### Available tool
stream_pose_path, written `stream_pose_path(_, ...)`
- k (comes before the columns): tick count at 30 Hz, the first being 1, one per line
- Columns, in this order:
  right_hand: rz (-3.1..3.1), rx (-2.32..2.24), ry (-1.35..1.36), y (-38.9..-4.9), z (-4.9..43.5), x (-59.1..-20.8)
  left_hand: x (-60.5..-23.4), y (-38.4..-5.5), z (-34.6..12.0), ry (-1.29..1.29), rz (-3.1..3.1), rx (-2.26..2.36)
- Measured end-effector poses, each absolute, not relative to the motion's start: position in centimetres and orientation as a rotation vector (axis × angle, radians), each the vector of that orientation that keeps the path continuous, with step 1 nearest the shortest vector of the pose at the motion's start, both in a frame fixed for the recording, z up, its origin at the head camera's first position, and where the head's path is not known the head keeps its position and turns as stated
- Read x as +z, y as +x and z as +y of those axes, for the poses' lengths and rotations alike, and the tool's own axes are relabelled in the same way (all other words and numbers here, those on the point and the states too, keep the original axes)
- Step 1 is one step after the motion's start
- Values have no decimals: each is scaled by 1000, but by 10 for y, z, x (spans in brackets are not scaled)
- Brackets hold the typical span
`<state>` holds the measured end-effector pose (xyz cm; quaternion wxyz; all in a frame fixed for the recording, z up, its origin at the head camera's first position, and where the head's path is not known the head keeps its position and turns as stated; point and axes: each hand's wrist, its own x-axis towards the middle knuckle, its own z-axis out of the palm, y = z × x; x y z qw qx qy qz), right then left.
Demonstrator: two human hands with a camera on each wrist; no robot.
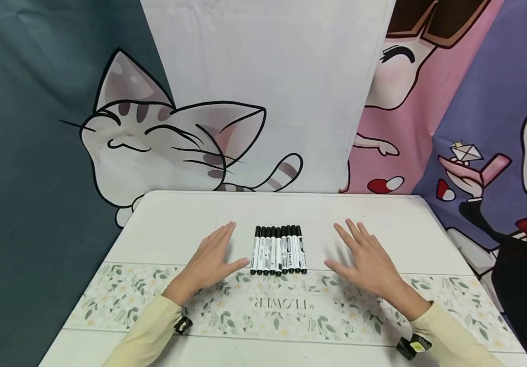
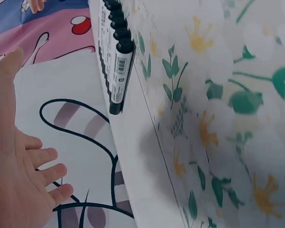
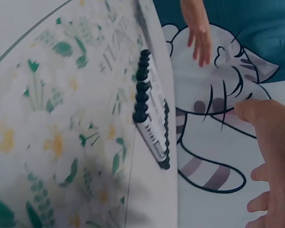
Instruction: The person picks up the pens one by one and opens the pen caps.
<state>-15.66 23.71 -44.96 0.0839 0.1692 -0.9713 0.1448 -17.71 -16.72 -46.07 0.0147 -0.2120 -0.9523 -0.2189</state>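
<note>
Several white markers with black caps (image 1: 278, 250) lie side by side in a row at the middle of the table. My left hand (image 1: 210, 259) is held just left of the row, its fingers extended and thumb pointing toward the markers. On the other side my right hand (image 1: 365, 261) is spread, apart from the row. Neither hand touches a marker. In the left wrist view the nearest marker (image 2: 121, 78) shows a printed label, and the hand (image 2: 19, 156) is at the left edge. The right wrist view shows the row (image 3: 152, 109) with the right hand (image 3: 273, 156) beside it.
A flower-print strip (image 1: 286, 311) with the word FLOWER upside down crosses the white table (image 1: 190, 204). Behind the table hangs a cloth backdrop with a cartoon cat (image 1: 153, 148). Each wrist wears a dark strapped device (image 1: 413, 346).
</note>
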Motion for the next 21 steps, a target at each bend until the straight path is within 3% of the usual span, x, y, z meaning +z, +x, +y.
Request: stream_pose_path(21,-2742,739,563,-159,211,-448,-491,-191,-142,-398,-2932,-1357)
